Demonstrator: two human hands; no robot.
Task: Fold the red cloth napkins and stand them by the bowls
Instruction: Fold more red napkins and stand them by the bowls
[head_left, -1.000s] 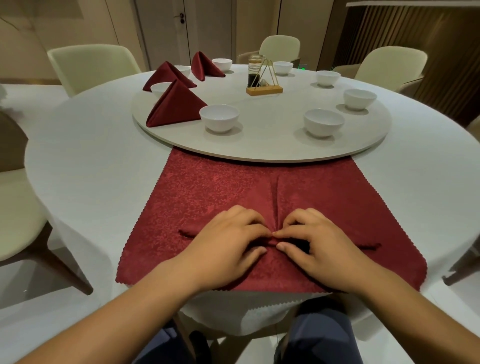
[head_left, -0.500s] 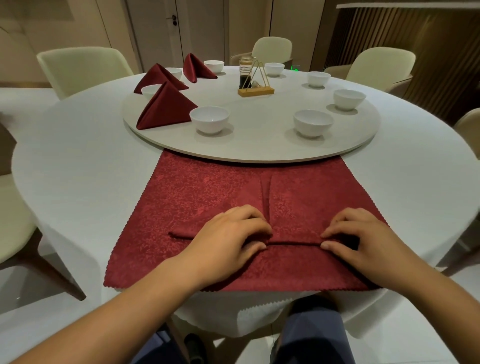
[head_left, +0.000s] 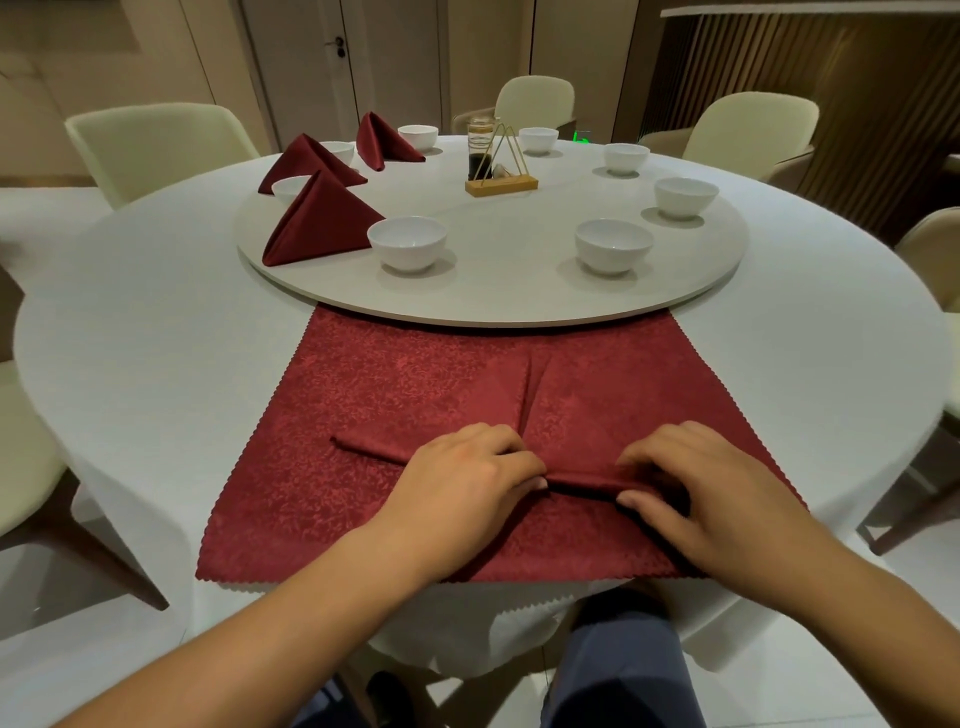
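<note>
one flat napkin (head_left: 415, 395) lies spread on the worktop (head_left: 156, 332), between the near edge and the turntable (head_left: 519, 306). its far edge runs just under the turntable rim and its near edge reaches the worktop's edge.

three folded napkins (head_left: 322, 221) stand on the left side of the turntable, each just beside a bowl. eight bowls (head_left: 408, 244) ring the turntable; one of them is half hidden behind the nearest folded napkin. the five on the right and far side have no napkin by them. one stand (head_left: 501, 184) with a wire triangle and a small bottle of dark liquid sits near the middle. at least five chairs (head_left: 156, 145) are around the worktop, some only partly in view.

two hands are on the flat napkin. a raised pleat (head_left: 582, 483) runs crosswise through the cloth, its left end free and well clear of the left hand (head_left: 467, 488). the left fingers (head_left: 511, 457) are curled, thumb and forefinger pinching the pleat at the napkin's middle. the right hand (head_left: 701, 493) pinches the same pleat further right, its fingers (head_left: 670, 441) bent over the far side and the thumb on the near side. a short stretch of pleat shows between the two hands. a second crease runs from the pleat toward the turntable.
</note>
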